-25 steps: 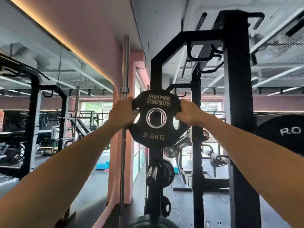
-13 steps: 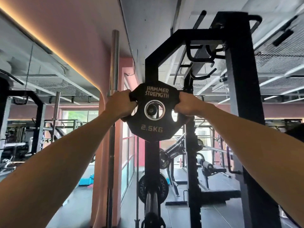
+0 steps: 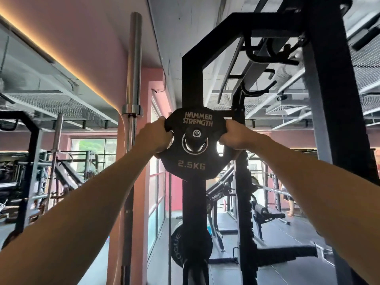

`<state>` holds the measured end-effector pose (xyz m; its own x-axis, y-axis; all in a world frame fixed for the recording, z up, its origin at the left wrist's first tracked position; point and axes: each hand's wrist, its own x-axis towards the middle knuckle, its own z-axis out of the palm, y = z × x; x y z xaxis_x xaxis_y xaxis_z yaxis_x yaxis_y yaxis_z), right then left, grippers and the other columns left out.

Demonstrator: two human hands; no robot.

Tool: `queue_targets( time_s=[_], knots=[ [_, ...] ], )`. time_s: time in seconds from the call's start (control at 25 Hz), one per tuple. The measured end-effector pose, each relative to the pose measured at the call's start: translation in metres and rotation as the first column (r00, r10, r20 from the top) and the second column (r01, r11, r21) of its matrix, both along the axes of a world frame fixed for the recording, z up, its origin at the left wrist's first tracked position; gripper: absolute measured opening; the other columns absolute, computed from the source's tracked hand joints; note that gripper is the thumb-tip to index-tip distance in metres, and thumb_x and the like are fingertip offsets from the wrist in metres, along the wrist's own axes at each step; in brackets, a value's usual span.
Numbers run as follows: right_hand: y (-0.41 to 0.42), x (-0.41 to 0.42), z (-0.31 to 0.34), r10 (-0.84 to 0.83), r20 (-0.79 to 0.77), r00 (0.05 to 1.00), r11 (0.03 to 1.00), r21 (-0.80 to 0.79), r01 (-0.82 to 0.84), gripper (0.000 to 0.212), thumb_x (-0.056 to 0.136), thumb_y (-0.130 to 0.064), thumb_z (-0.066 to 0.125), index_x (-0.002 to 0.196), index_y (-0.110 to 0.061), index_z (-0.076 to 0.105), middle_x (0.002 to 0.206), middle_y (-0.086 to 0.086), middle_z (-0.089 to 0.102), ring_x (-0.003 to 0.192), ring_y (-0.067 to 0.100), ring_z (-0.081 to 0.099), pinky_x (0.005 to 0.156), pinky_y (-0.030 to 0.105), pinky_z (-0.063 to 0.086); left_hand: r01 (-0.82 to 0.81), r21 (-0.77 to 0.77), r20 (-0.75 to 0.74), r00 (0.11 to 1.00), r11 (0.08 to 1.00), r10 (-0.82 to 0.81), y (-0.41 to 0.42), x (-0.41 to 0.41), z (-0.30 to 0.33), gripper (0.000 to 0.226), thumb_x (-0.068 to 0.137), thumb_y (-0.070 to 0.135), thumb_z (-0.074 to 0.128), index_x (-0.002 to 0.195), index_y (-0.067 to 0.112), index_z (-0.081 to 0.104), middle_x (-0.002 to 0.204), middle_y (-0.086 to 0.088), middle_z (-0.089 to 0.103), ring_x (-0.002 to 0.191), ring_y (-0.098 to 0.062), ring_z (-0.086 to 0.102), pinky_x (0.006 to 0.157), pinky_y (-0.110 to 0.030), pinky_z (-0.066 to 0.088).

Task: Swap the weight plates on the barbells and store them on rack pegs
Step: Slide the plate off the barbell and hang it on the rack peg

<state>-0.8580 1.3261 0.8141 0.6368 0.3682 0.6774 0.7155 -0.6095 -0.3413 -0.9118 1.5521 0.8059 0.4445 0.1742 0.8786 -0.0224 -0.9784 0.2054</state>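
Small black rubber-coated weight plate [image 3: 192, 144], frame centre, now threaded onto steel storage peg [image 3: 196, 133] of black steel rack upright [image 3: 192, 79]; half second ago peg end only showed through bore. Storing nearly done; likely push home, let go. Left hand [image 3: 155, 136], right hand [image 3: 236, 137] each clench plate's side cut-outs. Writing: "HAMMER STRENGTH", "2.5KG"; lower black plate [image 3: 186, 248], bottom centre, partly reads "OGUE".

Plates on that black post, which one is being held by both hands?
The upper 2.5KG plate, gripped at both side cutouts; the lower plate hangs untouched.
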Motion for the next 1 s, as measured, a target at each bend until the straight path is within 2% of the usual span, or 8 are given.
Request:
queue_targets(
  time_s=[0.16, 0.32, 0.48, 0.64, 0.76, 0.84, 0.92, 1.0],
  knots=[
    [0.014, 0.036, -0.004, -0.003, -0.08, 0.997, 1.0, 0.016, 0.004, 0.017, 0.085, 0.002, 0.048, 0.101, 0.007, 0.049, 0.076, 0.027, 0.065, 0.068, 0.044, 0.069, 0.045, 0.035, 0.054, 0.0, -0.036, 0.012, 1.0, 0.999, 0.0, 0.01, 0.043, -0.007, 0.019, 0.097, 0.03, 0.046, 0.105, 0.016, 0.037, 0.088, -0.007, 0.055, 0.086, -0.037, 0.062, 0.072, -0.039, 0.046],
    [0.029, 0.064, -0.005, -0.086, -0.038, 0.996, 0.996, 0.003, 0.086, 0.044, 0.092, -0.005, 0.048, 0.128, 0.005, 0.026, 0.083, 0.02, 0.054, 0.086, 0.044, 0.065, 0.047, 0.03, 0.045, 0.044, -0.103, 0.018, 0.999, 0.994, -0.042, 0.019, 0.077, -0.015, 0.023, 0.099, 0.034, 0.043, 0.105, 0.016, 0.031, 0.089, -0.008, 0.055, 0.085, -0.037, 0.061, 0.072, -0.042, 0.046],
    [0.039, 0.09, -0.008, -0.129, -0.032, 0.991, 0.992, -0.003, 0.129, 0.047, 0.094, -0.006, 0.047, 0.131, 0.004, 0.02, 0.095, 0.023, 0.052, 0.066, 0.035, 0.059, 0.039, 0.029, 0.042, 0.069, -0.098, 0.068, 0.996, 0.993, -0.062, 0.025, 0.102, -0.017, 0.019, 0.099, 0.027, 0.043, 0.103, 0.016, 0.029, 0.087, -0.009, 0.056, 0.077, -0.034, 0.057, 0.066, -0.04, 0.044],
    [0.043, 0.097, -0.009, -0.097, -0.062, 0.993, 0.993, 0.065, 0.101, 0.037, 0.094, -0.006, 0.045, 0.123, -0.006, 0.023, 0.082, 0.017, 0.046, 0.046, 0.029, 0.054, 0.028, 0.026, 0.042, 0.059, -0.08, 0.095, 0.994, 0.995, -0.051, 0.024, 0.103, -0.014, 0.016, 0.098, 0.025, 0.042, 0.103, 0.016, 0.029, 0.086, -0.009, 0.056, 0.074, -0.033, 0.055, 0.065, -0.04, 0.044],
    [0.044, 0.091, -0.02, -0.17, -0.014, 0.985, 0.984, 0.05, 0.171, 0.031, 0.096, -0.017, 0.041, 0.12, -0.01, 0.022, 0.074, 0.02, 0.056, 0.045, 0.029, 0.057, 0.04, 0.034, 0.05, 0.049, -0.084, 0.067, 0.997, 0.995, -0.043, 0.021, 0.097, -0.019, 0.016, 0.101, 0.027, 0.038, 0.108, 0.014, 0.03, 0.082, -0.007, 0.055, 0.073, -0.034, 0.057, 0.065, -0.039, 0.042],
    [0.044, 0.085, -0.032, -0.184, -0.068, 0.981, 0.981, 0.053, 0.187, 0.037, 0.099, -0.023, 0.04, 0.126, -0.01, 0.018, 0.07, 0.019, 0.054, 0.055, 0.033, 0.06, 0.053, 0.042, 0.054, 0.058, -0.076, -0.002, 0.998, 0.995, -0.058, 0.02, 0.088, -0.027, 0.023, 0.103, 0.028, 0.034, 0.118, 0.011, 0.03, 0.075, -0.005, 0.055, 0.072, -0.035, 0.061, 0.064, -0.039, 0.044],
    [0.042, 0.076, -0.045, -0.175, -0.109, 0.979, 0.982, 0.055, 0.181, 0.048, 0.101, -0.027, 0.039, 0.134, -0.003, 0.016, 0.085, 0.02, 0.056, 0.084, 0.042, 0.063, 0.073, 0.048, 0.053, 0.063, -0.098, -0.087, 0.994, 0.993, -0.071, 0.018, 0.076, -0.038, 0.033, 0.104, 0.031, 0.031, 0.128, 0.008, 0.028, 0.075, -0.007, 0.057, 0.076, -0.037, 0.064, 0.066, -0.04, 0.046],
    [0.032, 0.062, -0.06, -0.186, -0.104, 0.977, 0.981, 0.027, 0.19, 0.051, 0.101, -0.033, 0.04, 0.138, -0.002, 0.024, 0.115, 0.023, 0.058, 0.108, 0.041, 0.057, 0.088, 0.046, 0.047, 0.018, -0.131, -0.166, 0.985, 0.991, -0.039, 0.013, 0.057, -0.05, 0.042, 0.104, 0.033, 0.031, 0.136, 0.005, 0.028, 0.098, -0.016, 0.064, 0.092, -0.039, 0.064, 0.074, -0.043, 0.047]
  ],
)
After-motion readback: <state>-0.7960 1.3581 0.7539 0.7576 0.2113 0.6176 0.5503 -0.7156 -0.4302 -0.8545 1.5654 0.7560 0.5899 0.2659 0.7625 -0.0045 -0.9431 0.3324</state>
